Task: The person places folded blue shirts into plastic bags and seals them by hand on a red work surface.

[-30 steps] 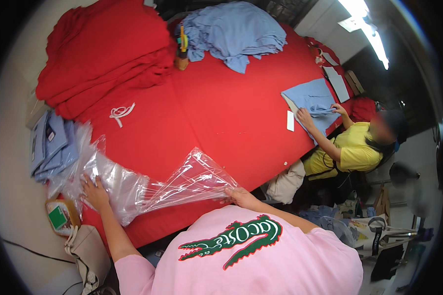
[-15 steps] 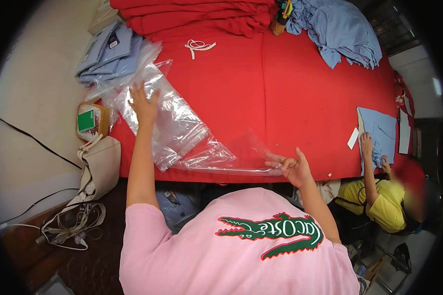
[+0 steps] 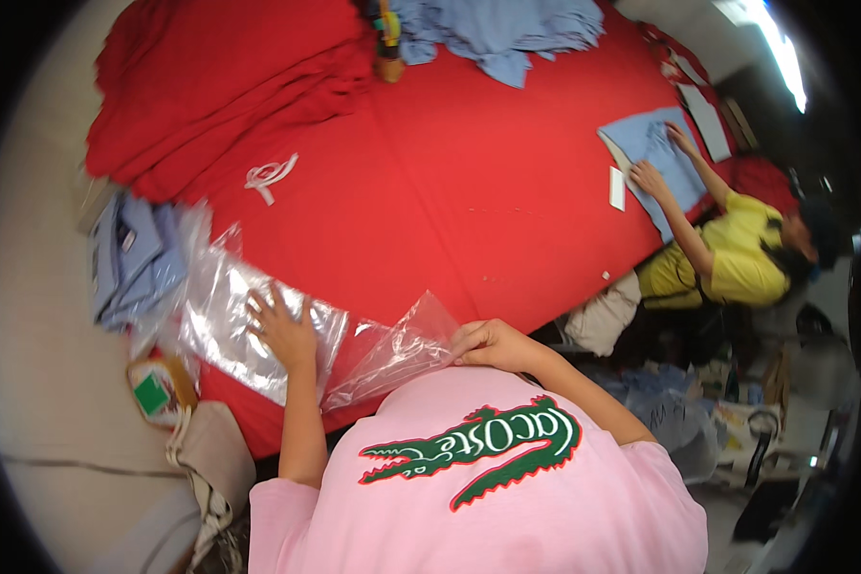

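My left hand (image 3: 285, 335) lies spread on a stack of clear plastic bags (image 3: 222, 320) at the left side of the red-covered table (image 3: 430, 220). Close to my chest, my right hand (image 3: 493, 345) pinches the edge of a thin clear plastic bag (image 3: 397, 354). That bag stretches loosely from the stack toward my right fingers and looks creased. Folded light-blue garments (image 3: 139, 253) in clear wrapping lie just beyond the stack, by the wall.
Red fabric (image 3: 230, 86) is heaped at the far left, near a white cord (image 3: 271, 177). Blue cloth (image 3: 507, 33) lies at the far edge. Rightward, a person in yellow (image 3: 737, 253) handles a blue garment (image 3: 655, 158). A tub with a green lid patch (image 3: 153, 392) stands by a beige bag (image 3: 218, 445).
The view has swung to the right. My right hand has come in closer to my chest and its fingers have closed on the bag's edge. My left hand stays on the stack.
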